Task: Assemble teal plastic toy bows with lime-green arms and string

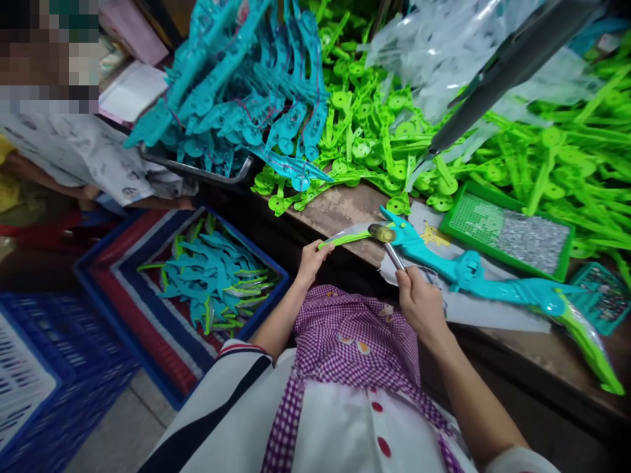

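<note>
My right hand [419, 299] is closed round the metal handle of a small hammer [385, 239], whose head rests on the joint of a toy part on the wooden bench [340, 210]. My left hand [311, 259] pinches the near end of that part's green blade [345, 238]. The blade joins a long teal plastic piece [463, 266] that lies across a white sheet toward the right.
Heaps of green parts [493, 144] and teal parts [246, 92] cover the bench's far side. A green tray of small metal bits [513, 230] and a teal tray [604, 295] sit at right. A blue crate [217, 276] holds finished pieces at left. Another person's sleeve [83, 157] is far left.
</note>
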The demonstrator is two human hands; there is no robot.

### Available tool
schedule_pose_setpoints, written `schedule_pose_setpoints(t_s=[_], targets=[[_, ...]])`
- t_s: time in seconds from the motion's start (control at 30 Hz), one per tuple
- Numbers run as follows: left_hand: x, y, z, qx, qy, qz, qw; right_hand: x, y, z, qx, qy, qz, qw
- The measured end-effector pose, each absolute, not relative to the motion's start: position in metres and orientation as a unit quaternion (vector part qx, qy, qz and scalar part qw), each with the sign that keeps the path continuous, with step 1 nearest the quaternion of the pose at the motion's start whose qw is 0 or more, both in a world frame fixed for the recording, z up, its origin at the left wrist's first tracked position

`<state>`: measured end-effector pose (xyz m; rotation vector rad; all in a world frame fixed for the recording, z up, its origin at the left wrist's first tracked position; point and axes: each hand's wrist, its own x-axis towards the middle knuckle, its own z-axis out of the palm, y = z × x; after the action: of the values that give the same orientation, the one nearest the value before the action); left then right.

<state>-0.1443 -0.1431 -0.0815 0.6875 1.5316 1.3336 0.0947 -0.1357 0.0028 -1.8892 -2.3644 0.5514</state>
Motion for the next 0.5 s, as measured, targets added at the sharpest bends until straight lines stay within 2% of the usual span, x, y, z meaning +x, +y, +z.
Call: schedule_pose_setpoints(t_s=[0.17, 0.23, 0.3, 0.43, 0.5], targets=[[-0.148, -0.142, -0.082, 0.296, 0.640, 0.527, 0.475, 0.082, -0.145, -0.004, -0.588, -0.770, 0.246, -0.025], [-0.150, -0.142, -0.082, 0.321, 0.646, 0.517, 0.461, 0.088, -0.144, 0.002, -0.591, -0.756, 0.282, 0.018], [-0.150, -0.144, -0.080, 0.343, 0.649, 0.535, 0.418, 0.096, -0.138, 0.017, -0.609, -0.724, 0.291, 0.142], [-0.148, -0.151, -0.066, 0.394, 0.661, 0.563, 0.302, 0.105, -0.106, 0.059, -0.634, -0.528, 0.216, 0.522], [-0.149, -0.154, -0.049, 0.422, 0.670, 0.552, 0.262, 0.117, -0.087, 0.073, -0.605, -0.432, 0.210, 0.635]])
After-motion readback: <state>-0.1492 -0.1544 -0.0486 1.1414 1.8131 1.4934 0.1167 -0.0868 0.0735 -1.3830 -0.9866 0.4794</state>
